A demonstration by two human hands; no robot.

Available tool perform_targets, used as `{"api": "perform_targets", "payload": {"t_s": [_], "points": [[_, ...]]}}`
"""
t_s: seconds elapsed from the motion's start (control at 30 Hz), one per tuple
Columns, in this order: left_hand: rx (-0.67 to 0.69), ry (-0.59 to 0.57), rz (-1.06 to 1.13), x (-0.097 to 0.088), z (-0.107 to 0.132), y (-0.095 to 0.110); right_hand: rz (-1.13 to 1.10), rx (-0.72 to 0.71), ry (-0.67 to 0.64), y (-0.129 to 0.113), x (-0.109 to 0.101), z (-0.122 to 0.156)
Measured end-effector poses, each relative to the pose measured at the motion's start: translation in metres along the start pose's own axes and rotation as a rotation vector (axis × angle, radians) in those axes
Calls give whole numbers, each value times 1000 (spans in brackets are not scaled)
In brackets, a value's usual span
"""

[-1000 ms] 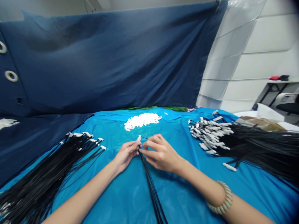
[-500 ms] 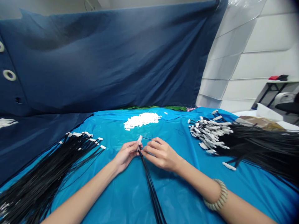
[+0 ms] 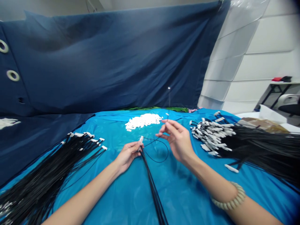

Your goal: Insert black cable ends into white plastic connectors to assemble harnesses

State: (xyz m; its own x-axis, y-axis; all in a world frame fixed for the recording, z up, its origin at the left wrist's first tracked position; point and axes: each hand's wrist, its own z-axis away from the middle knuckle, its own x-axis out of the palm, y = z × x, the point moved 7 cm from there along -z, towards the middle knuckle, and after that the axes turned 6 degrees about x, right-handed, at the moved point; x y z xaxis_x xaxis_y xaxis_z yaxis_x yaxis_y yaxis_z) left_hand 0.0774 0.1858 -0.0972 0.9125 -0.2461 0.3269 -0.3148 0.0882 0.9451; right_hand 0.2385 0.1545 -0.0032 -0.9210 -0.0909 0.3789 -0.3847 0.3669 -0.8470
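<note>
My left hand (image 3: 127,155) is closed around the upper end of a bundle of black cables (image 3: 152,187), just below a white connector (image 3: 141,139) that sticks up past the thumb. The cables run down toward the bottom edge. To the right, my raised right hand (image 3: 178,137) pinches a thin black cord (image 3: 159,162), which makes a loose loop between the two hands. Above the right fingertips a thin dark strand stands upright, with a small white tip (image 3: 169,88) on it. Exactly how the cord joins the bundle is hidden by my left fingers.
A heap of small white pieces (image 3: 143,121) lies on the blue cloth (image 3: 112,193) ahead. Black cables with white ends (image 3: 47,175) are piled at left, and a larger pile (image 3: 262,143) sits at right. A dark blue curtain (image 3: 117,62) hangs behind.
My right hand has moved up and right, away from the left hand, drawing the thin black cord out into a loop. The left hand keeps its hold on the bundle.
</note>
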Motion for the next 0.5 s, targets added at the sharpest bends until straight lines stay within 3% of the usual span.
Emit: {"api": "perform_targets", "payload": {"t_s": [0.17,0.27,0.37,0.5], "points": [[11,-5,-22,0,-2,-1,35,-192,275,-33,-38,-13],[17,1,-19,-1,-2,-2,172,-330,351,-47,-42,-8],[24,9,-29,-1,-2,-1,331,-376,294,-49,-25,2],[33,32,-43,-3,-2,0,529,-253,70,-25,7,13]]}}
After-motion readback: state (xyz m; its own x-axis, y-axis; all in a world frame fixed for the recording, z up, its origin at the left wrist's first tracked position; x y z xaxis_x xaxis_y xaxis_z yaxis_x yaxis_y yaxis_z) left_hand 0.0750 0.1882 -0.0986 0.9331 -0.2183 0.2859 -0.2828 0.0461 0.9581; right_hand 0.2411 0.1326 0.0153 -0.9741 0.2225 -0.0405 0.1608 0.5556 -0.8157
